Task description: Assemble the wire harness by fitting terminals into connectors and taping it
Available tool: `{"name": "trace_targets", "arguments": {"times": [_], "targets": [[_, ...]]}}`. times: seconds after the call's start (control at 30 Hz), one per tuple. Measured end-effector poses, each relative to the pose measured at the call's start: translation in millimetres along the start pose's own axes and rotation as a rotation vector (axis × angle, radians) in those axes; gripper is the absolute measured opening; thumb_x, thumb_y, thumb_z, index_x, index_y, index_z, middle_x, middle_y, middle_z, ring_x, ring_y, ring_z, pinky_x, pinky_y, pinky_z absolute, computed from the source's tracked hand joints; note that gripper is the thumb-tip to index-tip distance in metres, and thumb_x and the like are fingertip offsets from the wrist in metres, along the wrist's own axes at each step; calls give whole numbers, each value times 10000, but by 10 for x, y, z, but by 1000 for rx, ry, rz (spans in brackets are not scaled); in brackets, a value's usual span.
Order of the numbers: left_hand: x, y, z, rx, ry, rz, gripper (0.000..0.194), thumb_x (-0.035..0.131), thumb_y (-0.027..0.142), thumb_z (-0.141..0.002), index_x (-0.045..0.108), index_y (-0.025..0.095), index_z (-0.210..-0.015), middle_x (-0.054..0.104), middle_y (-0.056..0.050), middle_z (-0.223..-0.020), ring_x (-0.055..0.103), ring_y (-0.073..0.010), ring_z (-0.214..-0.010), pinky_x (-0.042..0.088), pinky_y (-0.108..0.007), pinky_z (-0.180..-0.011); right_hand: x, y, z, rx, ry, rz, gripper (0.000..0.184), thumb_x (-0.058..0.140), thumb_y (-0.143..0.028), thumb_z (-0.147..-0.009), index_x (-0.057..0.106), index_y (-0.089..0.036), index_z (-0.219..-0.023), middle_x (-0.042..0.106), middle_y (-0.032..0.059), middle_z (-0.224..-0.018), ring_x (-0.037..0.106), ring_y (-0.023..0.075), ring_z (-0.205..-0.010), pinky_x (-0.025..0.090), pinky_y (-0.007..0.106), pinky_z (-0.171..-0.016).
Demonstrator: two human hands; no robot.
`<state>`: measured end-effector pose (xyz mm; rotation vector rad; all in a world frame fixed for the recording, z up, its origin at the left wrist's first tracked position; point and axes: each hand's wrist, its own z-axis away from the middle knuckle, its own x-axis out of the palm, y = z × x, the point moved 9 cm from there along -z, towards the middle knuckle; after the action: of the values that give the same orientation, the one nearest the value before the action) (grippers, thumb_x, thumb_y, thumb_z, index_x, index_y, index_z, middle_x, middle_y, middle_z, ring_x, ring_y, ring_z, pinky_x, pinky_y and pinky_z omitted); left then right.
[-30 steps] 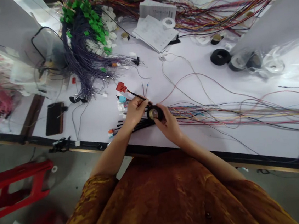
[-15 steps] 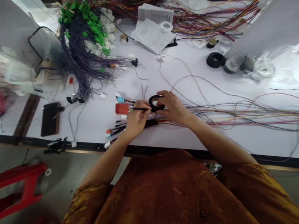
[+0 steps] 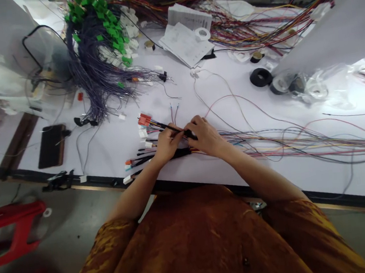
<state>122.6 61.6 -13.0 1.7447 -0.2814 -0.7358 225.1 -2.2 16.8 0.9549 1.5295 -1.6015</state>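
Observation:
My left hand (image 3: 169, 143) pinches a thin black-taped branch of a wire harness (image 3: 168, 128), whose red connector (image 3: 144, 119) sticks out to the left. My right hand (image 3: 206, 136) sits close against it, curled over a roll of black electrical tape. Only a short black strip of that tape (image 3: 190, 133) shows between my hands; the roll itself is hidden under my fingers. Further harness ends with white and orange connectors (image 3: 143, 145) lie beneath my left hand. Long coloured wires (image 3: 287, 143) trail right from my right hand.
A purple wire bundle with green connectors (image 3: 95, 54) lies at the back left of the white table (image 3: 112, 148). Papers (image 3: 186, 44), a black tape roll (image 3: 261, 77) and a plastic bag (image 3: 314, 90) lie beyond. A red stool (image 3: 15, 223) stands on the floor.
My hands have come closer together, and the black tape roll, visible earlier, is now covered by my right hand. The red connector has swung around near my left hand.

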Motion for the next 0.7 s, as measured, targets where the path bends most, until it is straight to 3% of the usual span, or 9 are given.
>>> {"name": "trace_targets", "arguments": {"times": [0.1,0.23,0.3,0.4,0.47,0.5,0.57,0.63,0.7], "targets": [[2,-86,7,-13,10,44,114,633,292,-846,644,178,-845,647,-6,-790,630,-141,-727,502,-268,-709,75,-3,-147,-4,-46,76,182,511,-202,-915,630,-153,-1044,604,118,-1103,560,243,-992,447,339,-803],[4,-278,43,-94,61,189,171,681,336,-804,613,179,-798,613,8,-730,598,-132,-675,487,-254,-650,204,-174,-129,-69,-40,256,235,405,-137,-948,616,-148,-1052,638,138,-1073,557,268,-1000,423,398,-823],[-24,-371,59,-143,107,208,199,707,347,-778,599,181,-777,617,8,-707,603,-136,-671,487,-255,-648,317,-434,32,-157,-36,269,254,399,-102,-928,621,-157,-1038,650,135,-1063,567,262,-974,427,416,-836],[-115,-498,73,-238,179,201,184,707,325,-774,584,188,-765,619,18,-637,610,-137,-620,499,-262,-640,487,-1027,401,-488,-77,113,209,469,-112,-892,634,-240,-909,674,56,-935,573,201,-838,474,357,-796],[-123,-566,79,-309,158,289,185,710,319,-770,578,188,-776,652,13,-652,631,-139,-614,523,-268,-645,371,-1058,472,-496,12,41,199,506,-111,-874,624,-261,-820,651,18,-819,554,173,-751,499,302,-723],[-100,-582,82,-336,119,358,198,721,324,-760,586,185,-797,687,0,-704,654,-143,-641,542,-277,-665,230,-867,416,-388,96,38,201,500,-112,-880,618,-251,-798,626,11,-777,540,164,-720,503,282,-691],[-68,-586,98,-377,62,471,252,760,340,-726,616,174,-849,736,-25,-814,690,-154,-701,571,-299,-715,-158,-153,270,-95,270,60,192,476,-134,-905,596,-219,-782,566,7,-734,510,155,-690,495,275,-663],[-87,-585,116,-404,74,504,299,792,351,-692,647,164,-875,747,-32,-827,700,-158,-702,584,-311,-729,-597,791,202,157,419,87,147,542,-229,-909,547,-220,-762,529,6,-744,489,160,-708,473,297,-698],[-135,-598,125,-422,141,469,299,809,357,-668,664,154,-834,732,-25,-756,692,-160,-656,586,-306,-690,-1002,1807,292,432,564,138,257,684,-320,-832,465,-252,-715,527,25,-777,479,183,-767,437,347,-768]]}}
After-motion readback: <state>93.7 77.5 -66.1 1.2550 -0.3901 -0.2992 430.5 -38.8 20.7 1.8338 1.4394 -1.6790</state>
